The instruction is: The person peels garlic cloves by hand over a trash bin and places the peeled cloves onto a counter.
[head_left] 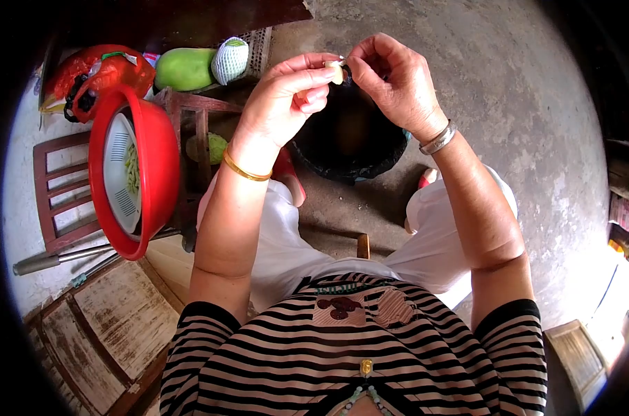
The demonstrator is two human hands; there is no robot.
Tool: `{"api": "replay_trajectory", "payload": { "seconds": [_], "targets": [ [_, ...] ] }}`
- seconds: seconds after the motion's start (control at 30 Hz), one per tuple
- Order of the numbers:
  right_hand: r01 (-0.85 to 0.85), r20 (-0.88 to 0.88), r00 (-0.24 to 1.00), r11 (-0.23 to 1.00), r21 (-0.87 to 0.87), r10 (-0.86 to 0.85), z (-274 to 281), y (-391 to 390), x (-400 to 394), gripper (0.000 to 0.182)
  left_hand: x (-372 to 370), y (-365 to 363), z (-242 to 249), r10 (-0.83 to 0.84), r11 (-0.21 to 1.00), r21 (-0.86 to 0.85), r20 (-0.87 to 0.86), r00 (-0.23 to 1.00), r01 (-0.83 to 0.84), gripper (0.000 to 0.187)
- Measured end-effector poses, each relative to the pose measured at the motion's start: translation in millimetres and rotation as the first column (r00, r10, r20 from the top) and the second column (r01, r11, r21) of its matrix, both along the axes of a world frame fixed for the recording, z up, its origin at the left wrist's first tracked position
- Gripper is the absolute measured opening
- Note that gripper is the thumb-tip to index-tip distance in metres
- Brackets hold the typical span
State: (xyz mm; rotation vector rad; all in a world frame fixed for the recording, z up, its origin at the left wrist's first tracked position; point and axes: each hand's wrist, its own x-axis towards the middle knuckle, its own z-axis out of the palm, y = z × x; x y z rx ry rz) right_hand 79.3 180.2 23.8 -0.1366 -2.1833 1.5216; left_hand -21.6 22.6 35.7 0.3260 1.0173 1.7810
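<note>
My left hand [286, 97], a gold bangle on its wrist, pinches a small cream-white piece that looks like a garlic clove [334, 71] between thumb and fingers. My right hand [394, 80], wearing a silver bangle, meets it from the other side, thumb and forefinger closed together at the clove's edge. Whether a scrap of skin sits in that pinch is too small to make out. Below both hands, between my feet, stands a bin lined with a black bag [377, 170]; its inside is dark.
To the left, a red basin [163, 159] holds a white strainer [117, 177] with pale green pieces, by a wooden chair [44, 187]. Behind lie a red plastic bag [124, 66], a green melon-like fruit [184, 68] and a fruit in foam netting [230, 61]. Concrete floor [494, 90] extends rightward.
</note>
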Motion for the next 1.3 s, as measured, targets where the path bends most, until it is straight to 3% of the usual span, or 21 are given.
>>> {"api": "replay_trajectory", "payload": {
  "seconds": [0.83,1.13,1.3],
  "targets": [
    [0.163,-0.023,0.987,0.986,0.041,-0.162,-1.4,10.1,-3.3,0.014,-3.9,-4.2,8.0,-0.077,0.993,0.087,-0.086,0.993,0.084,0.031],
    [0.053,-0.076,0.996,0.994,0.095,-0.046,-6.2,9.1,-2.1,0.009,-11.2,-6.6,1.2,-0.010,0.996,0.091,0.105,0.994,0.000,0.029],
    [-0.074,-0.017,0.997,0.990,-0.117,0.072,-5.7,-1.2,0.7,0.009,-11.4,-7.1,-1.4,0.033,0.997,0.070,0.068,0.997,-0.038,0.025]
  ]
}}
